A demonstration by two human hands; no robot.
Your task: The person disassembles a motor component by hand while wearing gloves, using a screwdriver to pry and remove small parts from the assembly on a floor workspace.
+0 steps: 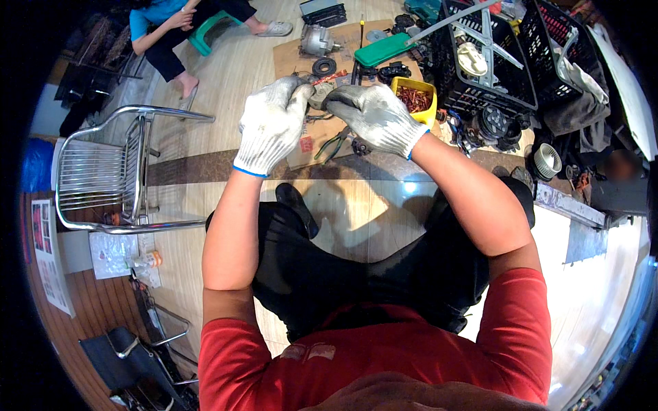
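Both my hands wear white knit gloves with blue cuffs and are raised over a sheet of cardboard [286,60] on the floor. Between them is a round grey metal part [320,94]. My left hand [274,122] has its fingers curled closed at the part's left edge. On its right side, my right hand [377,115] is closed too, thumb and fingers pinched together; the fingertips are partly hidden. Below the hands lie green-handled pliers [335,145]. Just beyond are a black ring [324,66] and a silver motor-like housing [319,41].
A yellow container [432,113] of small copper-coloured pieces stands by my right hand. Black plastic crates [507,92] and loose parts crowd the right. A metal chair [133,164] stands left. Another person [164,31] sits on a green stool [203,38] at far left.
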